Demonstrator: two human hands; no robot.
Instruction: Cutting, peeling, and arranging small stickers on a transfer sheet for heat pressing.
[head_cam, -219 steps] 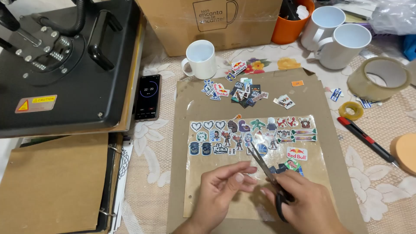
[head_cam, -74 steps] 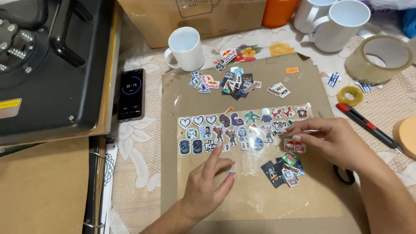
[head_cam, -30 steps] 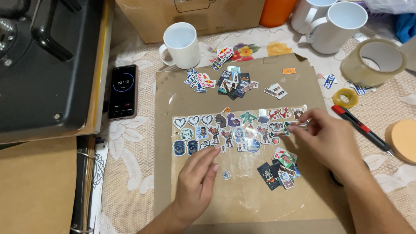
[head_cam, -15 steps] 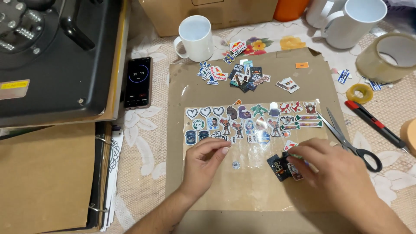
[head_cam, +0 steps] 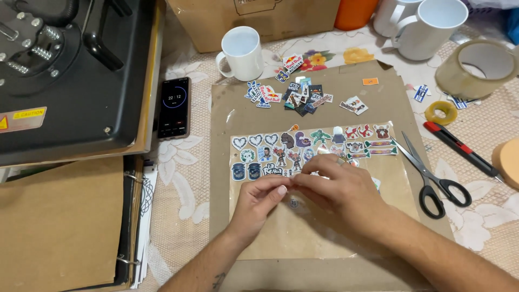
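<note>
In the head view, the left hand (head_cam: pixel 258 199) and the right hand (head_cam: pixel 336 186) meet fingertip to fingertip over the clear sticker sheet (head_cam: pixel 313 154), pinching something too small to make out. That sheet lies on brown cardboard (head_cam: pixel 232 116). Scissors (head_cam: pixel 432 173) lie just right of the sheet, a loose sticker pile (head_cam: pixel 294 96) beyond it, a phone (head_cam: pixel 174 107) to its left.

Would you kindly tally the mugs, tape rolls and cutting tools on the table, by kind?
White mugs: 3
Tape rolls: 2
Scissors: 1
Utility knife: 1
Total: 7
</note>
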